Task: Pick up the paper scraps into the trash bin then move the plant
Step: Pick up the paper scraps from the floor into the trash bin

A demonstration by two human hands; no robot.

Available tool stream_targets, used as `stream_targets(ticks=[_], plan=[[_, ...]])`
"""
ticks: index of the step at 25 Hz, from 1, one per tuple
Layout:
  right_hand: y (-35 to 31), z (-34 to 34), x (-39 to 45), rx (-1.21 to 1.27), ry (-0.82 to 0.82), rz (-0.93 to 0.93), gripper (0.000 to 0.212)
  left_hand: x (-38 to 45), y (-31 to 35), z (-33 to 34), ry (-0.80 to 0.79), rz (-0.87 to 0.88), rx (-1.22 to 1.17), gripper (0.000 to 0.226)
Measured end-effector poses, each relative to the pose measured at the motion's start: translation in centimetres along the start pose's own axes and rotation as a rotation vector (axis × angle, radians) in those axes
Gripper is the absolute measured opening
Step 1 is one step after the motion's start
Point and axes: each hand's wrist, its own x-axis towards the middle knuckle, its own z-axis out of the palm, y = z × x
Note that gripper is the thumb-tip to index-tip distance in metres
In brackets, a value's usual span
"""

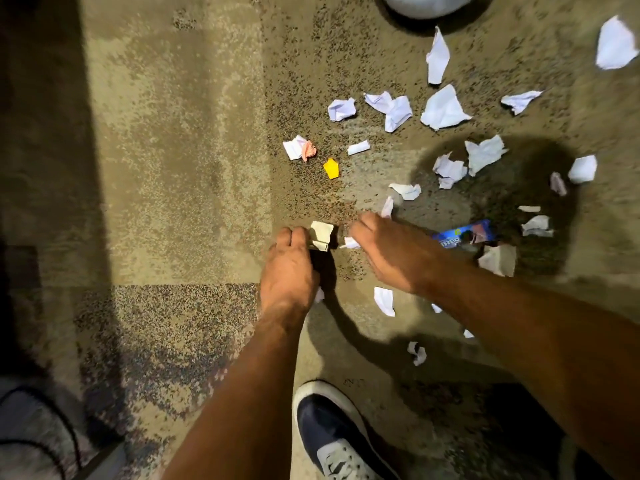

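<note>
Several torn white paper scraps (443, 107) lie scattered over the carpet, mostly right of centre, along with a yellow scrap (331, 168) and a pink crumpled one (308, 150). My left hand (289, 268) is low over the floor, its fingers closed on a folded cream paper scrap (321, 234). My right hand (384, 247) reaches down beside it, fingertips on a small white scrap (350, 242). A white rounded object (426, 5), possibly the plant pot, shows at the top edge. No trash bin is in view.
A blue snack wrapper (464, 234) lies right of my right hand. My dark shoe with white laces (332, 434) stands at the bottom centre. A grey object (31, 434) sits at bottom left. The carpet's left side is in dark shadow.
</note>
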Motion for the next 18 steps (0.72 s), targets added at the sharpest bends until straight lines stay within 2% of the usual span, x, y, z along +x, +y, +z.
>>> stream_targets(ticks=[4, 7, 10, 13, 15, 18], plan=[[0.5, -3.1, -6.2, 0.010, 0.034, 0.061, 0.040, -3.8, 5.3, -2.3, -0.070, 0.038, -0.053, 0.043], [0.1, -6.1, -11.1, 0.018, 0.086, 0.161, 0.036, -7.2, 10.4, -3.9, -0.114, 0.101, -0.035, 0.046], [-0.3, -7.7, -13.5, 0.039, 0.140, 0.238, 0.036, -8.8, 13.8, -4.6, -0.144, 0.084, -0.046, 0.051], [1.1, -12.5, -17.1, 0.105, 0.195, 0.319, 0.032, -10.4, 19.9, -6.7, -0.129, 0.193, -0.018, 0.044], [2.8, -15.6, -19.1, 0.083, 0.285, 0.347, 0.028, -10.8, 24.1, -8.1, -0.086, 0.263, -0.028, 0.037], [4.9, -20.4, -21.9, 0.169, 0.516, 0.435, 0.026, -11.2, 30.0, -9.3, -0.027, 0.344, -0.081, 0.030]])
